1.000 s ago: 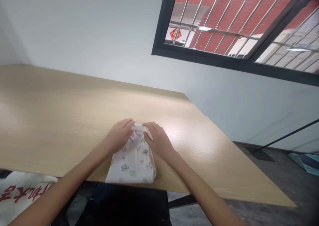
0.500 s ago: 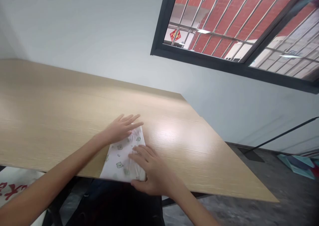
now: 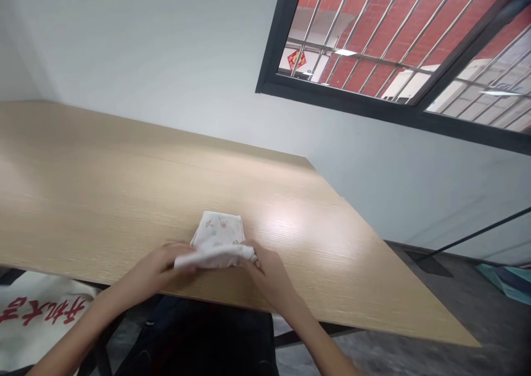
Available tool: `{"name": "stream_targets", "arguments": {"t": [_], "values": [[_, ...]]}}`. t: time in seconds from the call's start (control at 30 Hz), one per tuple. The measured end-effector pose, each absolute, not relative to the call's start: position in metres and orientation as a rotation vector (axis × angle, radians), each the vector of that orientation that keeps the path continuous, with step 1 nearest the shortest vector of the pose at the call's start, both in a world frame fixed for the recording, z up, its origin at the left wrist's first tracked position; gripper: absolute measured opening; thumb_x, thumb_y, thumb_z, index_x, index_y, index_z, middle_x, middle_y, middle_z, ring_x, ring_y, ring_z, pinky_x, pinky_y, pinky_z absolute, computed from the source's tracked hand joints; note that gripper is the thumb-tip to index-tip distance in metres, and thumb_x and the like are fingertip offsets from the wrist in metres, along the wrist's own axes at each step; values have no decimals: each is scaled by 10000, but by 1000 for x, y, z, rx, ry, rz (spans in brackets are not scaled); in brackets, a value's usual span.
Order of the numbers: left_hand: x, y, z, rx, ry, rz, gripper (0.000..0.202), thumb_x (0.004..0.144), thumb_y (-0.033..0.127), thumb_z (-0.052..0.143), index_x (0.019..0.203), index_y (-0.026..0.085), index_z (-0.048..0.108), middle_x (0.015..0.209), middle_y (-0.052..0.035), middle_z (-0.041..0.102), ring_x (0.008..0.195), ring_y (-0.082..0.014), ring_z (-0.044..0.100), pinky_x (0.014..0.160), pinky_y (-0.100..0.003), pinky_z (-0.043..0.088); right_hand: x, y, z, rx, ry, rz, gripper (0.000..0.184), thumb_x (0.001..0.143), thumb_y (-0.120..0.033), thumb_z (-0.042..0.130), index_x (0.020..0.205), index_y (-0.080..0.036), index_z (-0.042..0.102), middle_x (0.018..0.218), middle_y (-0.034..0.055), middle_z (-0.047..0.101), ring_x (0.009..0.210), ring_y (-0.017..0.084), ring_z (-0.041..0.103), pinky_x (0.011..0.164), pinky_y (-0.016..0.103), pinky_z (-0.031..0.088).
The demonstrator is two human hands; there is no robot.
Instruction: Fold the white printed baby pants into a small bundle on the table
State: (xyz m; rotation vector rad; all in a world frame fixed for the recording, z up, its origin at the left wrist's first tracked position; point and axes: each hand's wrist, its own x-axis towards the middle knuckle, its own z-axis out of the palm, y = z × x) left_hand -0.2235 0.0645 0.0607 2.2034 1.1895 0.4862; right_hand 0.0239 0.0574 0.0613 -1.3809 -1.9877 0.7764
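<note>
Right hand [image 3: 269, 273] pinched one end of a turned-up fold of the white printed cloth [image 3: 219, 228], while the left hand [image 3: 166, 264], somewhat blurred, gripped the other. That cloth lay on the worktop [image 3: 124, 210], near its front edge. Below the worktop's front edge, to the left, was white fabric [image 3: 41, 332] with red writing; behind the worktop stood a pale wall [image 3: 157, 50].
</note>
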Motion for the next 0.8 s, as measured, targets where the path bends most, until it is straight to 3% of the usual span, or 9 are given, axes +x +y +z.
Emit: {"name": "stream_targets", "arguments": {"t": [0.17,0.27,0.33,0.4,0.47,0.5,0.6,0.7,0.8], "values": [[-191,94,62,1927,1720,665,444,900,479,280,823,160,579,807,-68,669,738,-227,611,645,-300,427,4,93,74,-1627,-1768,710,345,860,-479,367,813,-169,510,668,-7,537,590,73,451,531,177,310],[-178,101,62,1943,1993,546,370,914,400,264,878,146,530,752,-91,649,702,-241,613,593,-300,403,-1,113,73,-1768,-1856,669,354,877,-469,327,820,-158,486,668,7,537,585,87,454,532,193,309],[-170,101,61,1928,2115,483,364,921,359,260,1000,102,506,774,-115,646,696,-248,621,572,-303,412,-6,120,70,-1932,-1879,583,391,888,-454,304,1022,-138,492,805,66,583,663,135,517,567,232,367],[-162,100,60,2022,2206,538,410,929,317,252,1191,55,429,983,-186,624,801,-261,631,626,-329,450,-13,121,65,-2001,-1920,319,462,898,-413,292,1263,-146,385,1095,141,544,884,216,552,687,318,439],[-154,99,56,2284,2205,666,456,935,298,247,1342,107,324,1280,-219,471,1046,-305,561,803,-415,450,-18,120,60,-1836,-2063,45,460,907,-358,279,1346,-230,323,1330,112,389,1147,266,445,896,438,410],[-152,99,52,2443,2132,709,462,936,294,247,1374,159,302,1380,-189,377,1167,-327,472,900,-475,398,-19,120,58,-1702,-2165,-6,441,910,-327,269,1338,-254,347,1371,77,349,1225,261,378,986,471,353],[-159,95,39,2705,1782,619,455,937,335,251,1367,219,345,1457,-98,288,1325,-336,253,1028,-562,237,-7,122,55,-1487,-2338,195,453,919,-308,241,1336,-186,368,1382,72,346,1290,205,313,1098,429,277],[-183,88,27,2631,1629,532,515,937,398,216,1391,164,286,1475,-113,237,1351,-286,210,1065,-498,230,23,114,53,-1608,-2205,454,502,922,-351,206,1344,-116,339,1357,112,371,1251,187,372,1061,380,355],[-203,89,26,2418,1679,565,591,927,440,183,1417,109,181,1492,-144,157,1374,-270,131,1074,-451,239,43,84,43,-1678,-1958,284,426,902,-263,250,1233,-88,453,1193,128,502,1115,172,478,976,352,431]]}}
